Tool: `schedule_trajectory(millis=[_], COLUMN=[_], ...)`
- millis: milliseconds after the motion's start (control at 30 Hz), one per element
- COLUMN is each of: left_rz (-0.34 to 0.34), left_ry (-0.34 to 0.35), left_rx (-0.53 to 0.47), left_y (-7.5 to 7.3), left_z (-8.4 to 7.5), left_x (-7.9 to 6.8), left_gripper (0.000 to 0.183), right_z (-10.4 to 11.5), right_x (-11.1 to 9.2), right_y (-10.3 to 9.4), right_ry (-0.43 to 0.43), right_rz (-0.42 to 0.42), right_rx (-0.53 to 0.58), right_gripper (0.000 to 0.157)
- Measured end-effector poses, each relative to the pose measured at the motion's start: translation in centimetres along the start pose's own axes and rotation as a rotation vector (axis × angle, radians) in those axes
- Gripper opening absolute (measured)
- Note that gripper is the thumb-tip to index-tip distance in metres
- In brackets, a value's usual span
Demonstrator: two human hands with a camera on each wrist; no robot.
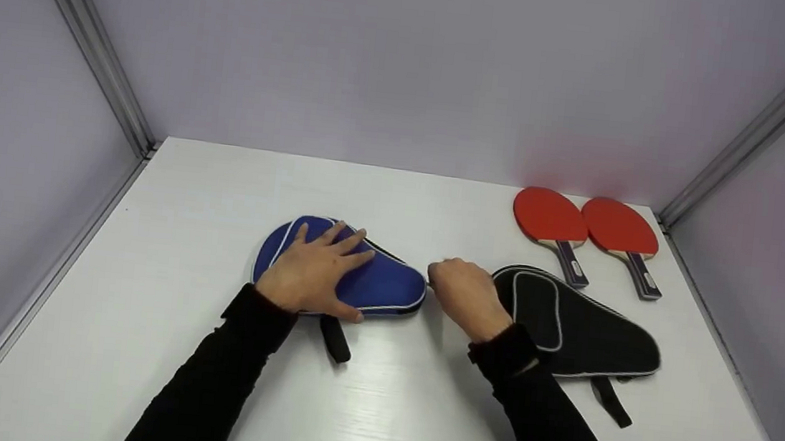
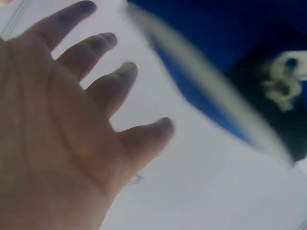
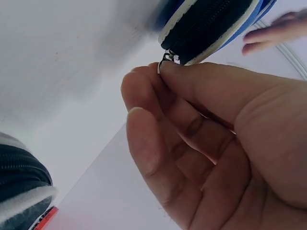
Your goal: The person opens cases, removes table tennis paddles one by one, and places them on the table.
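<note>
A blue paddle case (image 1: 383,284) with white piping lies on the white table, its narrow end toward the right. My left hand (image 1: 312,270) rests on its broad part with the fingers spread. At the narrow tip, my right hand (image 1: 466,296) pinches the metal zipper pull (image 3: 166,58) between thumb and fingers. The right wrist view shows the dark zipper band (image 3: 204,24) closed along the stretch beside the pull. A black strap (image 1: 335,339) sticks out from the case's near side.
A black paddle case (image 1: 597,334) lies just right of my right hand, partly behind the forearm. Behind it are two red table tennis paddles, one (image 1: 550,215) beside the other (image 1: 620,226), handles toward me. Pale walls (image 1: 407,63) enclose the table (image 1: 167,242) at the back and sides.
</note>
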State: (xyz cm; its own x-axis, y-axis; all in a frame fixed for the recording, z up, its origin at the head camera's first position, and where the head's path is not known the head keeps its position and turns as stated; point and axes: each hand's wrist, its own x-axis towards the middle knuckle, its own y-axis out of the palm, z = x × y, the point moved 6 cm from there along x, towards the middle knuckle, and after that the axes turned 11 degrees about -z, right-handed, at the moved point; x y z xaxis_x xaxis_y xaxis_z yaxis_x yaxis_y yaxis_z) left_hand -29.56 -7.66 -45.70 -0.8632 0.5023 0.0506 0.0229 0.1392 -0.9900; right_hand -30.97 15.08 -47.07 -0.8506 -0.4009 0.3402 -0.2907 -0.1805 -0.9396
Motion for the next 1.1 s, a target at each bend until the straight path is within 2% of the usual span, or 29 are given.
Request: schedule_trajectory(millis=[100,200,500,833,1100], left_rz=[0.024,0.016,-0.029,-0.086,-0.08], left_ry=[-0.015,-0.015,-0.054,-0.17,-0.17], left_rx=[-0.006,0.01,0.034,0.08,0.097], left_y=[0.8,1.3,1.9,2.1,2.1], left_z=[0.4,0.7,1.2,1.7,1.5], left_x=[0.1,0.3,1.0,1.3,1.3], left_gripper=[0.117,0.119,0.108,0.097,0.097], right_z=[0.0,0.0,-0.1,0.6,1.9], right_x=[0.0,0.0,0.1,0.0,-0.1], right_y=[0.2,0.3,0.4,0.1,0.2], right_ry=[-0.001,-0.003,0.019,-0.023,-0.049], right_rz=[0.012,0.023,0.075,0.063,0.112], right_rx=[0.018,0.025,0.006,0.07,0.113], right_gripper=[0.014,0.014,0.015,0.011,0.013])
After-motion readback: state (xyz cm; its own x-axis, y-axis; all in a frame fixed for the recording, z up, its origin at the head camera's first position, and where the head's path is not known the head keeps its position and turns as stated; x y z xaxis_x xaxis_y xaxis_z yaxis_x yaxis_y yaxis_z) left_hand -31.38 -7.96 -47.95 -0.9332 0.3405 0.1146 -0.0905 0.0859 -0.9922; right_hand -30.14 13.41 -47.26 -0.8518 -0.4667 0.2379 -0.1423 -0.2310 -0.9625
